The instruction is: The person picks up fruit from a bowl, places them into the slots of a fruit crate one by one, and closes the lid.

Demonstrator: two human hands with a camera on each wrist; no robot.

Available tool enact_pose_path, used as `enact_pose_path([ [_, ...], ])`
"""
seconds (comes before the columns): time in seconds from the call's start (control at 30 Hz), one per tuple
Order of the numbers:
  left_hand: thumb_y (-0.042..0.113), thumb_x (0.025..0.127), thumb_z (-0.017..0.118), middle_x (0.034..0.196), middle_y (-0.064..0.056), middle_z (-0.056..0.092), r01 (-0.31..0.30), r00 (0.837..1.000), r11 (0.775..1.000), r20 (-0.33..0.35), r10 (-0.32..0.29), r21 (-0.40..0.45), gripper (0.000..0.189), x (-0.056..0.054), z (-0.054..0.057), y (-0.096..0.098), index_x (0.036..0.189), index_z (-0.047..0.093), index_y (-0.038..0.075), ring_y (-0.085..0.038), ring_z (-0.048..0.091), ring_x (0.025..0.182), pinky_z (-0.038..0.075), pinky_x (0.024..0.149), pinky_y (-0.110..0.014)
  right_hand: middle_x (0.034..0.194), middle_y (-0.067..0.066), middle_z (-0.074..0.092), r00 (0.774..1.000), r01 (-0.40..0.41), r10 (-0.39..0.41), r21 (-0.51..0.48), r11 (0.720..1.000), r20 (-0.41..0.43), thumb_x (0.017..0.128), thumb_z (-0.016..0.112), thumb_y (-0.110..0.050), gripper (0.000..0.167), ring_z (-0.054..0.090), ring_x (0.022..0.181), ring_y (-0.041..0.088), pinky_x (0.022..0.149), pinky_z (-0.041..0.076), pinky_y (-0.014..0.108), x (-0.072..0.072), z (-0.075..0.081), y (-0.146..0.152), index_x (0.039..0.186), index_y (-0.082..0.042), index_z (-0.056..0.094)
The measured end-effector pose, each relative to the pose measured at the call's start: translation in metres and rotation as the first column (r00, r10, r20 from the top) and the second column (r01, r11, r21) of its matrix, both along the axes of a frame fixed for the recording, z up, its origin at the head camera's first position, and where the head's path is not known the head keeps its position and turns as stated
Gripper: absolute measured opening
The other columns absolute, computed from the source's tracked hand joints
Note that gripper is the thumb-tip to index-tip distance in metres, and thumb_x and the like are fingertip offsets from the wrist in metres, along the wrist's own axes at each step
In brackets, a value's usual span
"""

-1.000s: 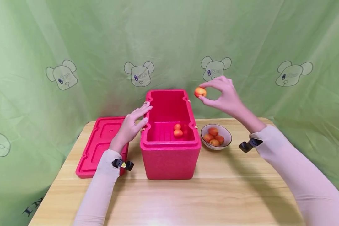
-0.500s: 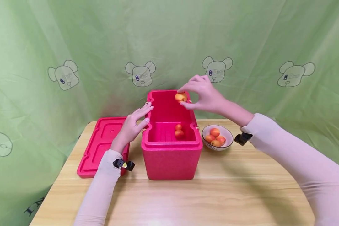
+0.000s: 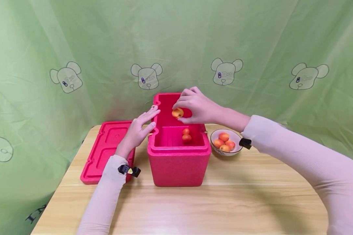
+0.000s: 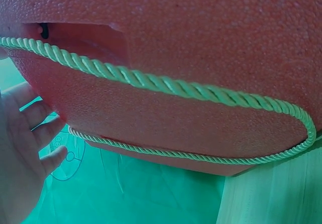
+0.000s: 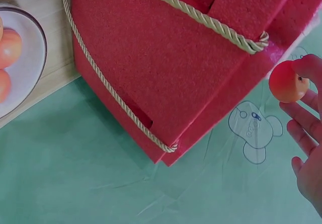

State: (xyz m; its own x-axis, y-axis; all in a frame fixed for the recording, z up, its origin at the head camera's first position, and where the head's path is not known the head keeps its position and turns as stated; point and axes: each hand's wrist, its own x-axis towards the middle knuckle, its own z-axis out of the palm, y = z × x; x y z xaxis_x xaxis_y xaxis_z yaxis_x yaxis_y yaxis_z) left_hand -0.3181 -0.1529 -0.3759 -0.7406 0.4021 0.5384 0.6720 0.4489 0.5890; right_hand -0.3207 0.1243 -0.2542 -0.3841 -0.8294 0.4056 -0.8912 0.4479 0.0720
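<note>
A red foam cooler box (image 3: 179,168) stands with its top off at the middle of the table. My right hand (image 3: 201,106) pinches a small orange-red, apricot-like fruit (image 3: 177,113) between thumb and fingertips, over the box's opening in the head view. The same fruit (image 5: 288,81) shows a small dark pit at one end in the right wrist view. Two more such fruits (image 3: 186,139) lie on the box floor. My left hand (image 3: 137,131) rests with spread, straight fingers at the box's left rim; in the left wrist view those fingers (image 4: 50,128) lie along its wall.
The red lid (image 3: 106,150) lies left of the box, partly under my left forearm. To the right, a white bowl (image 3: 213,150) with a dark rim holds several similar fruits. Twisted rope handles (image 4: 166,85) hang on the box's sides. A green curtain (image 3: 176,39) closes off the back.
My right hand has carried the fruit leftward from above the bowl side to over the box, then lower. The left hand has stayed at the rim.
</note>
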Motion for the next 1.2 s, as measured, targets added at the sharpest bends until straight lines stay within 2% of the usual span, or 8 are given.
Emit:
enact_pose_path([
  [0.3, 0.034, 0.098, 0.056, 0.163, 0.004, 0.04, -0.001, 1.0, 1.0, 0.007, 0.001, -0.009, 0.059, 0.002, 0.0, 0.001, 0.154, 0.047, 0.017, -0.013, 0.033, 0.154, 0.024, 0.127, -0.054, 0.098, 0.006, 0.076, 1.0, -0.019, 0.02, 0.057, 0.998, -0.006, 0.079, 0.084, -0.02, 0.031, 0.056, 0.098, 0.024, 0.091, 0.039, 0.047, 0.0, -0.008, -0.007, 0.107, -0.008, 0.077],
  [0.7, 0.03, 0.099, 0.056, 0.164, 0.003, 0.039, -0.007, 1.0, 1.0, 0.013, 0.008, -0.02, 0.058, 0.002, 0.001, 0.002, 0.154, 0.046, 0.017, -0.014, 0.033, 0.154, 0.023, 0.127, -0.053, 0.1, 0.006, 0.076, 1.0, -0.009, 0.011, 0.112, 0.994, -0.012, 0.078, 0.085, -0.025, 0.037, 0.059, 0.098, 0.023, 0.091, 0.039, 0.048, -0.005, -0.018, -0.007, 0.11, -0.008, 0.077],
  [0.97, 0.032, 0.099, 0.055, 0.164, 0.005, 0.038, -0.016, 1.0, 1.0, 0.016, 0.016, -0.014, 0.058, 0.002, 0.001, 0.001, 0.155, 0.045, 0.021, -0.013, 0.033, 0.154, 0.023, 0.127, -0.052, 0.107, 0.008, 0.074, 1.0, 0.009, -0.006, 0.118, 0.993, -0.028, 0.078, 0.085, -0.027, 0.041, 0.058, 0.105, 0.025, 0.093, 0.038, 0.05, -0.006, -0.016, -0.008, 0.114, -0.008, 0.077],
  [1.2, 0.034, 0.099, 0.055, 0.164, 0.003, 0.038, -0.013, 1.0, 1.0, 0.008, 0.013, -0.013, 0.059, 0.001, 0.001, 0.0, 0.154, 0.047, 0.016, -0.014, 0.033, 0.154, 0.025, 0.127, -0.053, 0.111, 0.01, 0.073, 0.999, 0.01, -0.007, 0.082, 0.997, -0.042, 0.08, 0.084, -0.028, 0.044, 0.056, 0.109, 0.027, 0.095, 0.039, 0.05, -0.004, -0.011, -0.006, 0.118, -0.007, 0.076],
])
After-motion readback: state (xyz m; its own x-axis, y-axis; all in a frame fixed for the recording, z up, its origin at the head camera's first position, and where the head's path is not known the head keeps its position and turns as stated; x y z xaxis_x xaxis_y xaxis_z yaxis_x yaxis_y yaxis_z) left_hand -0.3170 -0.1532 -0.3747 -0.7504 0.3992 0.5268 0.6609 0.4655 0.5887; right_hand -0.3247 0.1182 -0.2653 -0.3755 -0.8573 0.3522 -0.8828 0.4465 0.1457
